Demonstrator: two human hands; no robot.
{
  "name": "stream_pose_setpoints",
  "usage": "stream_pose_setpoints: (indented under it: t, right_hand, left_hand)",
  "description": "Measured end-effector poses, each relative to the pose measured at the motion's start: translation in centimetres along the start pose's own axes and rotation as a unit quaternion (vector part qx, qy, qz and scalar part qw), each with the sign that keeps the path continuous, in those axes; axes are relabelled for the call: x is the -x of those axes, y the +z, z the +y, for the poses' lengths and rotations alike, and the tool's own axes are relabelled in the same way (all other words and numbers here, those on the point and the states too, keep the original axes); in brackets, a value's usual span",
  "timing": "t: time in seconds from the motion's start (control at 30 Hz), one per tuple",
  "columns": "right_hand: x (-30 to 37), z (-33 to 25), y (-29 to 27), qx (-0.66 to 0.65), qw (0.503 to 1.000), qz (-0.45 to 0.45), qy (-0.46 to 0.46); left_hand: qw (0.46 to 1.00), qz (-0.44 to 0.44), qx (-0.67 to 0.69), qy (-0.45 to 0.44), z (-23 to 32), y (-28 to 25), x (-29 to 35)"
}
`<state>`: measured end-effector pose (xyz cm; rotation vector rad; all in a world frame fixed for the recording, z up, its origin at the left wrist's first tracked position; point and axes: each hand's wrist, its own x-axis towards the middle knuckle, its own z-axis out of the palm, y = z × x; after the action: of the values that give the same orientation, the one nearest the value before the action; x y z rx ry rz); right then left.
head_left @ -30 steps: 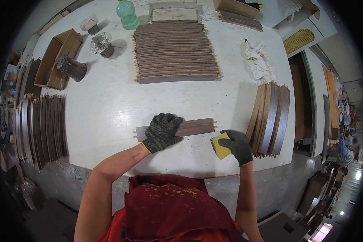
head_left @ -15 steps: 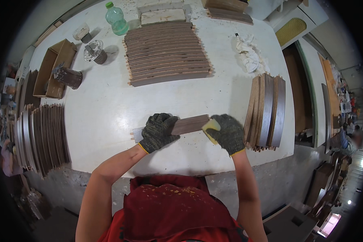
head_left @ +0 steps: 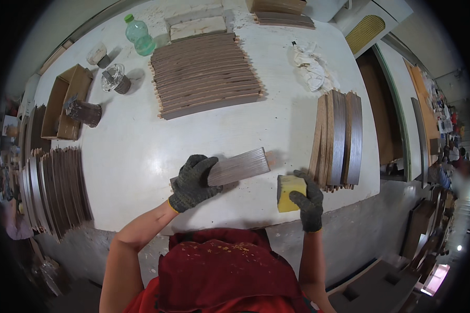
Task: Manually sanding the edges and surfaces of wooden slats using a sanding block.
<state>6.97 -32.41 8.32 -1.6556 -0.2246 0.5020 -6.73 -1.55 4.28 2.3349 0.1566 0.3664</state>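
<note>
My left hand (head_left: pixel 194 182), in a dark knit glove with a yellow cuff, grips a grey-brown wooden slat (head_left: pixel 240 166) near its left end. The slat slopes up to the right over the white table, its broad face toward me, with pale pegs at its right end. A yellow sanding sponge (head_left: pixel 291 193) with a dark face is held in my gloved right hand (head_left: pixel 309 201), apart from the slat and nearer the table's front edge. Thumb and fingers close around the sponge.
Slats stand in a left stack (head_left: pixel 57 190), a right stack (head_left: pixel 335 141) and a large middle stack (head_left: pixel 206 73) on the white table (head_left: pixel 125 135). Farther back are a green bottle (head_left: pixel 140 36), a cardboard box (head_left: pixel 62 104), coated cups (head_left: pixel 115 79) and a crumpled white cloth (head_left: pixel 310 68).
The sponge has come off the slat, moving right and toward me; its yellow side shows more. The slat has been turned, showing a broader, lighter face. The whole view has shifted slightly.
</note>
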Motion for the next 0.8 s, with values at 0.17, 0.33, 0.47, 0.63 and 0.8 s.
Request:
stream_pose_setpoints:
  t: [0.17, 0.33, 0.47, 0.63, 0.8]
  right_hand:
    - [0.9, -3.2, 1.8, -0.031, 0.995, 0.021, -0.094]
    - [0.7, -5.3, 4.1, 0.007, 0.988, -0.02, -0.156]
    - [0.3, -6.9, 4.9, 0.079, 0.97, -0.05, -0.224]
    - [-0.9, -7.9, 6.4, 0.143, 0.945, -0.074, -0.285]
    - [-3.6, -7.8, 8.6, 0.196, 0.933, -0.078, -0.291]
  left_hand:
    - [0.996, 0.005, 0.091, -0.016, 1.8, -1.5, 1.4]
    - [0.971, -0.038, 0.214, -0.1, 3.1, -2.3, 2.9]
    - [0.937, -0.071, 0.31, -0.145, 3.2, -2.8, 5.0]
    - [0.91, -0.061, 0.383, -0.146, 3.3, -3.5, 6.9]
    - [0.915, -0.136, 0.368, -0.096, 3.7, -5.9, 7.2]
